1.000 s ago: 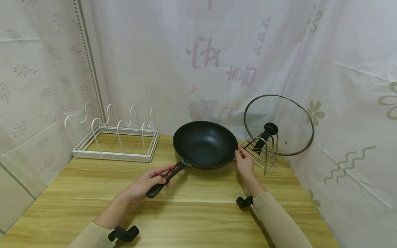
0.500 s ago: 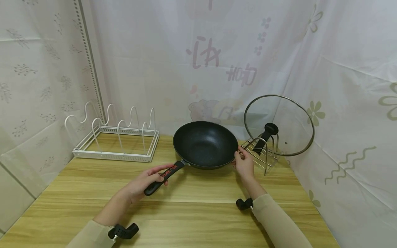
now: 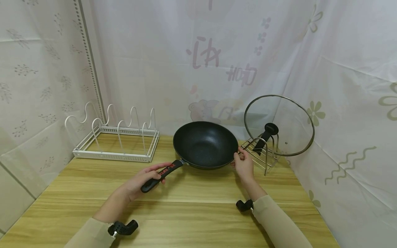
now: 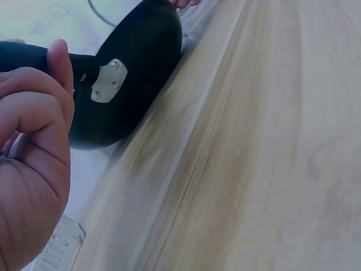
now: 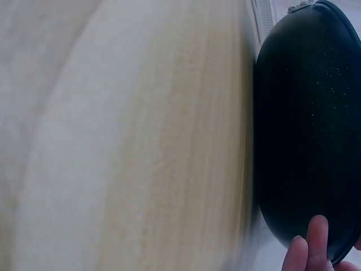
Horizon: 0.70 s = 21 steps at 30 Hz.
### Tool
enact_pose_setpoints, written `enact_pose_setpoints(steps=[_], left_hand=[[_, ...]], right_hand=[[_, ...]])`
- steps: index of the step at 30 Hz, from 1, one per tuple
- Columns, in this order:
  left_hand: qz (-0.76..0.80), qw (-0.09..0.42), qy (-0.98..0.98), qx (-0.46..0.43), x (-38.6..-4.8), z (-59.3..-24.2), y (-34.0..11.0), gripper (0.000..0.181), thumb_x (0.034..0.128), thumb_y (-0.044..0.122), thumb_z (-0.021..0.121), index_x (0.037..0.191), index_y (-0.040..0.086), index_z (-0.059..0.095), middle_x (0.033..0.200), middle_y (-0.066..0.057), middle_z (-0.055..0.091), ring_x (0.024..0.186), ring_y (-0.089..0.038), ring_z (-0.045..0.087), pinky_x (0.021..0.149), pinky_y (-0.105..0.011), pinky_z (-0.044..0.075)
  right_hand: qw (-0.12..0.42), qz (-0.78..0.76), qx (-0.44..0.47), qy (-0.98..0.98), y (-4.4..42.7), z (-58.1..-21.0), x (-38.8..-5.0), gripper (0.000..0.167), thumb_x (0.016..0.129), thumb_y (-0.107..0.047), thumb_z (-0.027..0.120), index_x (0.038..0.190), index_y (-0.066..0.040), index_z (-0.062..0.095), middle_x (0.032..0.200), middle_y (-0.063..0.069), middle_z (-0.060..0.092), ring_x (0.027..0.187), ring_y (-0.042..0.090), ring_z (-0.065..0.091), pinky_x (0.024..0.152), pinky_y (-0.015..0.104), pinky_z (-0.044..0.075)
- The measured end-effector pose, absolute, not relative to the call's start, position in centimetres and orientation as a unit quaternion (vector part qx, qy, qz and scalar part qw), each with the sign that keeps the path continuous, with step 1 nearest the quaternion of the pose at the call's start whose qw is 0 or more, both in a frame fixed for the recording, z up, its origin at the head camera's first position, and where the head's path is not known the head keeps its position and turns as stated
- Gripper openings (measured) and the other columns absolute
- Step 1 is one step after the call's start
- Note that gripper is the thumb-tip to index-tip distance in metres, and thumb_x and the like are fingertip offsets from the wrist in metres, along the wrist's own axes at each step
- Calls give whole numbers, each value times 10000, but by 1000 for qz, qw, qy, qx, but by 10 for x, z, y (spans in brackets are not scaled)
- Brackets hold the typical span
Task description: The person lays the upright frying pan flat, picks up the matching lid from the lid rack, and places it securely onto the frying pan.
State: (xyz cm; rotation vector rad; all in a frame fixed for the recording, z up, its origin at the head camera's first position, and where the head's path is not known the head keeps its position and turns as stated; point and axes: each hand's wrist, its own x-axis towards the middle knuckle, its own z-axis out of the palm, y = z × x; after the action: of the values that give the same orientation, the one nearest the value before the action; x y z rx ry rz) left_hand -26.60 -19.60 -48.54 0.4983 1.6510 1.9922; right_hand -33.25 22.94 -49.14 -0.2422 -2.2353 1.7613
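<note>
A black wok rests on the wooden table in the middle of the head view, its inside facing up. My left hand grips the black handle with red lettering, the thumb lying along its top. A riveted metal plate joins handle and bowl in the left wrist view. At the right rim, my right hand pinches the edge, thumb above and fingers beneath. In the right wrist view its fingertips lie against the dark underside of the bowl.
A white wire rack with upright loops stands at the back left. Close behind my right hand is a small metal rack holding a glass lid upright, its black knob facing forward. Printed cloth hangs behind the table.
My left hand has swung the handle a little to the left and away, so the wok has turned slightly. The right hand stays at the rim, nearly still.
</note>
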Motion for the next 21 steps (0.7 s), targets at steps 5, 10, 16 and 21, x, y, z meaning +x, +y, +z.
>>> enact_pose_setpoints(steps=[5, 10, 16, 21], left_hand=[[744, 265, 585, 185, -269, -486, -200, 575, 1061, 58, 518, 1599, 248, 587, 1213, -81, 670, 972, -90, 706, 626, -124, 499], [750, 275, 571, 191, -271, -485, -203, 566, 1072, 68, 514, 1601, 259, 584, 1220, -72, 666, 953, -74, 703, 625, -126, 498], [760, 292, 547, 196, -275, -486, -208, 570, 1089, 54, 468, 1623, 236, 552, 1177, -44, 684, 931, -58, 708, 613, -130, 497], [769, 314, 526, 180, -278, -485, -212, 571, 1107, 53, 423, 1628, 254, 539, 1308, -62, 608, 974, -62, 704, 654, -134, 511]], right_hand=[[144, 609, -86, -775, 227, -492, -330, 461, 1112, -172, 607, 1553, -47, 563, 922, 8, 679, 745, 273, 794, 620, 258, 609], [147, 610, -85, -774, 226, -492, -328, 454, 1107, -170, 606, 1539, -38, 563, 947, 42, 696, 740, 275, 790, 616, 260, 605], [148, 607, -81, -776, 226, -491, -326, 453, 1103, -167, 612, 1530, -25, 561, 959, 78, 708, 727, 283, 785, 593, 232, 587], [147, 605, -78, -778, 225, -490, -324, 449, 1097, -161, 618, 1521, -23, 564, 969, 89, 705, 708, 261, 780, 588, 210, 580]])
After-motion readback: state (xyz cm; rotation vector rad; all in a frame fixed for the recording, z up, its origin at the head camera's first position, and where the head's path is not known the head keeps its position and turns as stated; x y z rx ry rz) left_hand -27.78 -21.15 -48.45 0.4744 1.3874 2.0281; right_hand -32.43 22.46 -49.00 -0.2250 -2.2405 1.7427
